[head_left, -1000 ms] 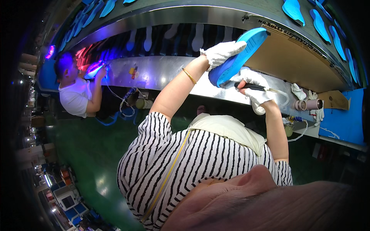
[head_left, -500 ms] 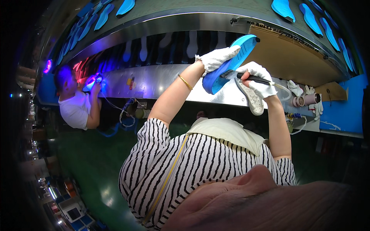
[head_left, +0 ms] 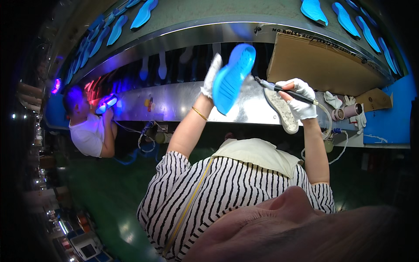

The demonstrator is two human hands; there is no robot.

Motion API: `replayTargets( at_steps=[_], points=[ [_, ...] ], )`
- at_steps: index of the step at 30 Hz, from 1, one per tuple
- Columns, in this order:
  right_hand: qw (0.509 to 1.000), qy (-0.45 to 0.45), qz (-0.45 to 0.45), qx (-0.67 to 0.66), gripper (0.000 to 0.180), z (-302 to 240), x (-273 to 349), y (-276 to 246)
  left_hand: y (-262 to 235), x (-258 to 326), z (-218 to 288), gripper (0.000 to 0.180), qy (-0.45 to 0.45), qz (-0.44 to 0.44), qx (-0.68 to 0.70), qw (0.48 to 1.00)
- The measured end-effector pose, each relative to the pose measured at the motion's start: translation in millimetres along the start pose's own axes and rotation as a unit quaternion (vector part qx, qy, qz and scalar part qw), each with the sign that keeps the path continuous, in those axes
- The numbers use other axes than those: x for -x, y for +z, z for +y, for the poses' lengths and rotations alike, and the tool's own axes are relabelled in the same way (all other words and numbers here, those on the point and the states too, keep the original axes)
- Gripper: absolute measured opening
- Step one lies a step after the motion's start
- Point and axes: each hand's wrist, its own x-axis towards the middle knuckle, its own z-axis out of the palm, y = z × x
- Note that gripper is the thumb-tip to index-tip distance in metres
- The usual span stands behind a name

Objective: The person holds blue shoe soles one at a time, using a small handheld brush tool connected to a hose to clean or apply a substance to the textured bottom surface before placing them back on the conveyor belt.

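Note:
My left hand (head_left: 212,75), in a white glove, holds a bright blue shoe sole (head_left: 234,77) by its edge, tilted up over the bench. The sole is a little blurred. In my right hand (head_left: 302,97), also gloved with bare fingertips, is a black-handled brush (head_left: 288,90) with a pale hose running from its back end. Its bristle end points at the blue sole, with a small gap between them. A whitish sole (head_left: 283,112) with holes lies at the bench's front edge, partly behind my right hand.
Blue soles (head_left: 345,21) lie along the green belt (head_left: 227,9) behind the metal bench (head_left: 174,98). A cardboard sheet (head_left: 323,61) leans at the right, near a pinkish cup (head_left: 351,111) and loose white gloves (head_left: 334,100). A co-worker (head_left: 89,131) handles a lit sole at the left.
The blue sole has been turned and moved left with my left hand, away from the brush. The brush no longer touches it; my right hand has shifted slightly down.

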Motion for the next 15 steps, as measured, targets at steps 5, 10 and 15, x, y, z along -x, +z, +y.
replayTargets(
  at_steps=[5, 10, 15],
  points=[
    [0.998, 0.012, 0.064, -0.008, 0.017, 1.3, 8.4, 13.6, 9.2, 7.8, -68.1, 0.052, 0.043, 0.017, 0.013, 0.999],
    [0.987, -0.034, 0.152, 0.029, 0.014, 1.6, -7.6, 16.1, 23.6, -6.8, -103.7, 0.068, 0.058, 0.022, -0.052, 0.997],
    [0.998, -0.036, 0.052, -0.009, 0.018, -6.0, 8.4, 36.1, 23.2, -19.9, -110.6, 0.088, 0.079, 0.064, -0.038, 0.994]
  ],
)
